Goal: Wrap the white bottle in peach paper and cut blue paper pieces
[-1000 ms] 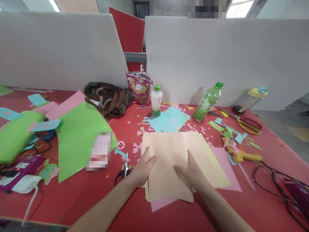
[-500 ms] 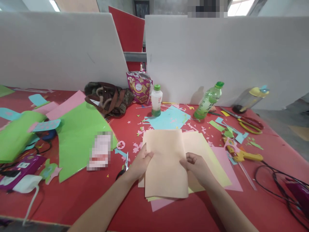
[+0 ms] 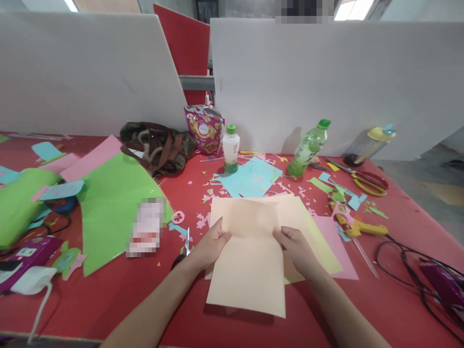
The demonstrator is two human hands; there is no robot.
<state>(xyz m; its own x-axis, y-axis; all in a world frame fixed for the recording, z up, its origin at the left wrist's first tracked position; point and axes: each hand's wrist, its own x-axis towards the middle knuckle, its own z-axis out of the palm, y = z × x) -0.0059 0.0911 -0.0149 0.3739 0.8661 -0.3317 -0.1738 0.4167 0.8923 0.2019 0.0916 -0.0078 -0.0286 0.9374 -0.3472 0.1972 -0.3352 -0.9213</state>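
Left hand and right hand both have a snug pinch grip, thumbs on top, on opposite edges of a beige sheet. It's over some other papers on the red tabletop, scissors near the left hand.

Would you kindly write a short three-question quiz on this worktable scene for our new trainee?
1. True or false: the left hand and the right hand both hold the peach sheet.
2. Which lies nearest the left hand: (a) black-handled scissors, (b) snack bag, (c) glue gun?
3. How many green-capped bottles are on the red table?

Key: 1. True. 2. (a). 3. Two: the white bottle and the green bottle.
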